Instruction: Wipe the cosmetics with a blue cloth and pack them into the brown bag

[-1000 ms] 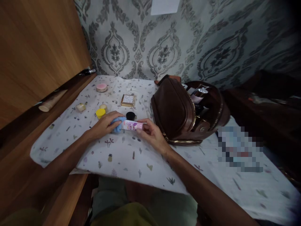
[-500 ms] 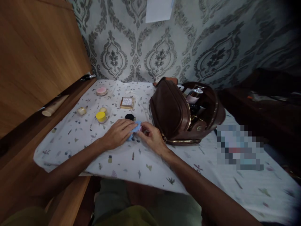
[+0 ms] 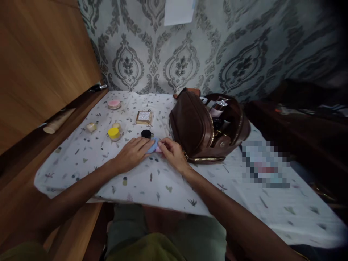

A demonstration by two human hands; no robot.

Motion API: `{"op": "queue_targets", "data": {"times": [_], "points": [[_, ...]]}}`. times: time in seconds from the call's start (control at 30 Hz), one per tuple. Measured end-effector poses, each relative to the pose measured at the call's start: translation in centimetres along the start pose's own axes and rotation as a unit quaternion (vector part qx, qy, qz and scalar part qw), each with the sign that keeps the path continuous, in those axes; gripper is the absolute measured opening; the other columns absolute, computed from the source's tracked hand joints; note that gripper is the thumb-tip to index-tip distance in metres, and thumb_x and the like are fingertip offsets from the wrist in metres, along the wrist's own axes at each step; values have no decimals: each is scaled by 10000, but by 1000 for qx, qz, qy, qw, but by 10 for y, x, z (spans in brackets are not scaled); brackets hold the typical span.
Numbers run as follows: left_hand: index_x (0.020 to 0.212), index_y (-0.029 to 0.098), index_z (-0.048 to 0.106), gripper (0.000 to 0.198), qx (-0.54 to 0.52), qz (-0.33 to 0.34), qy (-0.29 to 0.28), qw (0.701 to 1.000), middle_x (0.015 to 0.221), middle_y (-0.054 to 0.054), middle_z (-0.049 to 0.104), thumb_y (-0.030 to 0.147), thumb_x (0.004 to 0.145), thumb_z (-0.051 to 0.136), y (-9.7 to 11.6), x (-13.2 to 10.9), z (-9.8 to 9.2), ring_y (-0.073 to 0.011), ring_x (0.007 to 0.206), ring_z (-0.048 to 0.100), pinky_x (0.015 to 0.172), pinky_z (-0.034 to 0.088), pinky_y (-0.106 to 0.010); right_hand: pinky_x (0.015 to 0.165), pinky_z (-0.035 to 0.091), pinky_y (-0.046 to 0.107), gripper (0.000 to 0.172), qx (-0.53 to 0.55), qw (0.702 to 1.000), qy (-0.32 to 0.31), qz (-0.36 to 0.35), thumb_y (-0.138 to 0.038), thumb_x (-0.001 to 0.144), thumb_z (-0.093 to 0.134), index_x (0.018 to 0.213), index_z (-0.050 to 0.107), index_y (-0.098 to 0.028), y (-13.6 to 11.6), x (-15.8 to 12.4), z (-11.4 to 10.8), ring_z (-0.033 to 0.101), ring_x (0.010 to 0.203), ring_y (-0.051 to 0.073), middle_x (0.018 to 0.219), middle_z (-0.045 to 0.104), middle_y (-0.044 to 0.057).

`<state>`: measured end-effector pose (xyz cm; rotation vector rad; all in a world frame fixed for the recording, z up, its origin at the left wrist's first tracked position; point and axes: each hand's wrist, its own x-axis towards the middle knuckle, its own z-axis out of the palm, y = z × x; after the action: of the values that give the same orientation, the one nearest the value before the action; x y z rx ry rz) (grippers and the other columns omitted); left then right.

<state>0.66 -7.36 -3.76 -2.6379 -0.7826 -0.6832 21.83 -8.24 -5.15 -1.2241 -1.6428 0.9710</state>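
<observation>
My left hand (image 3: 132,153) is closed on a light blue cloth (image 3: 152,145), its fingers bent over it just above the table. From the other side my right hand (image 3: 175,155) pinches a small pink item (image 3: 158,149) that presses against the cloth. Fingers and cloth hide most of that item, so its kind cannot be made out. Right behind the left fingers stands a small jar with a black lid (image 3: 146,134). To the right of my right hand sits a brown leather bag (image 3: 190,123), unzipped, with cosmetics (image 3: 219,106) showing inside.
Farther back lie a square glittery compact (image 3: 144,116) and a round pink-topped container (image 3: 114,104). On the left are a yellow-lidded jar (image 3: 113,133) and a small cream-coloured jar (image 3: 91,127). A beige tube (image 3: 58,121) rests on the wooden ledge. A pixelated phone-like object (image 3: 265,165) lies at right.
The view has shifted slightly. Both hands stay together; the cloth's lower end no longer shows below the left fingers, and more of the pink item is visible.
</observation>
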Motion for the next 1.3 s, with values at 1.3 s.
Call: {"op": "queue_targets", "data": {"times": [1.3], "points": [[1385, 230, 496, 419, -367, -42, -180, 912, 799, -2, 722, 288, 970, 514, 98, 137, -19, -170, 593, 655, 522, 465, -251, 800, 570, 284, 241, -212, 948, 181, -156, -350, 889, 725, 1088, 665, -228, -92, -72, -239, 685, 875, 151, 1013, 712, 42]]}}
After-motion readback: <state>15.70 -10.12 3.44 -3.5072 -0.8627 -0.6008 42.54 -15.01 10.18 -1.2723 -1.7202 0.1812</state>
